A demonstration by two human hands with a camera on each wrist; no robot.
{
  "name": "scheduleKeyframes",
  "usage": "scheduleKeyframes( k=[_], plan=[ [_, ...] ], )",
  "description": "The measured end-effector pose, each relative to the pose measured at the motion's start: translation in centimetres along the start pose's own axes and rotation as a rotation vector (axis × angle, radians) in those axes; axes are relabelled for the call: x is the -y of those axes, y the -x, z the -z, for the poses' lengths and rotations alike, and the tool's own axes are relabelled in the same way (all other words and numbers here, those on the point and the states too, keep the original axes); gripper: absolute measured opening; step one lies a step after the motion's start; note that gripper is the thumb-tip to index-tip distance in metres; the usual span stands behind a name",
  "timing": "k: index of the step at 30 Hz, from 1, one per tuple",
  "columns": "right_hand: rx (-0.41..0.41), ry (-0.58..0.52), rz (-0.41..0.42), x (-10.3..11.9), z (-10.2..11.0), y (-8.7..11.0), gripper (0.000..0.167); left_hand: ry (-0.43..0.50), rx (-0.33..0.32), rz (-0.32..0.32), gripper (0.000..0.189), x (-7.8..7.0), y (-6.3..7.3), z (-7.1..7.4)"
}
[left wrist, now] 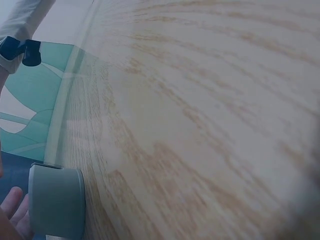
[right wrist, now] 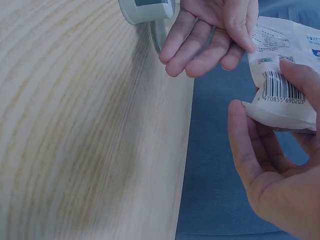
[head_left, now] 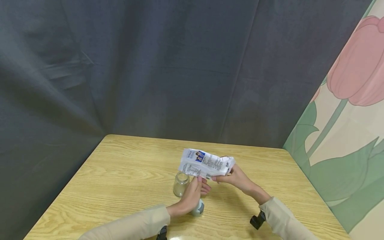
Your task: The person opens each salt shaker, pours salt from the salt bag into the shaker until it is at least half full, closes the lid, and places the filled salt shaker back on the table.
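Note:
A white printed plastic bag point(head_left: 207, 163) is held above the table, tilted, with one end over a clear glass jar point(head_left: 181, 186). My right hand point(head_left: 240, 180) grips the bag's right end, thumb near the barcode in the right wrist view. Under the bag's lower edge is my left hand point(head_left: 192, 193), its fingers straight and its thumb tip at the bag point(right wrist: 285, 75). The jar stands upright just left of that hand. Partly hidden behind the left wrist is a pale green lid-like piece point(head_left: 198, 208) with a grey part, which the left wrist view shows as a short cylinder point(left wrist: 57, 200).
The wood-grain table point(head_left: 129, 176) runs back to a dark grey curtain point(head_left: 180, 83). A wall with painted tulips point(head_left: 345, 133) borders the right side. Black wrist camera mounts point(head_left: 258, 220) hang beneath both forearms, close to the tabletop.

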State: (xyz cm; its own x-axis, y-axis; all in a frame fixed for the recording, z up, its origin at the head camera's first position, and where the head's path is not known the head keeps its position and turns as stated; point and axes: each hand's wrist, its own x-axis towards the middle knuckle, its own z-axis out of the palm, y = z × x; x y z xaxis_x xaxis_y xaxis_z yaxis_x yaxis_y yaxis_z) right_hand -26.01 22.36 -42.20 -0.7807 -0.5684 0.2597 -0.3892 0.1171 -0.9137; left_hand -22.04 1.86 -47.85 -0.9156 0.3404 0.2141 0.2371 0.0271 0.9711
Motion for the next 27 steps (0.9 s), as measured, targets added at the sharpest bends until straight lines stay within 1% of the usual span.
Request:
scheduleKeyframes(
  k=[4,11,17,24,27],
  plan=[
    [0.002,0.009,0.004,0.2,-0.02,-0.01,0.044,0.01,0.005,-0.007,0.035,0.3,-0.03,0.01],
    [-0.011,0.051,-0.018,0.36,-0.07,0.12,0.043,0.006,0.01,-0.013,0.035,0.49,0.0,0.03],
    [-0.017,0.059,-0.025,0.53,-0.01,0.1,0.043,-0.017,0.007,-0.027,0.033,0.19,0.1,-0.08],
    [-0.02,0.077,-0.027,0.72,0.14,0.03,0.044,0.012,0.008,-0.02,0.035,0.34,0.0,0.0],
    [-0.021,0.081,-0.031,0.77,0.18,0.01,0.045,0.018,0.002,-0.025,0.034,0.15,0.09,-0.01]
  ],
)
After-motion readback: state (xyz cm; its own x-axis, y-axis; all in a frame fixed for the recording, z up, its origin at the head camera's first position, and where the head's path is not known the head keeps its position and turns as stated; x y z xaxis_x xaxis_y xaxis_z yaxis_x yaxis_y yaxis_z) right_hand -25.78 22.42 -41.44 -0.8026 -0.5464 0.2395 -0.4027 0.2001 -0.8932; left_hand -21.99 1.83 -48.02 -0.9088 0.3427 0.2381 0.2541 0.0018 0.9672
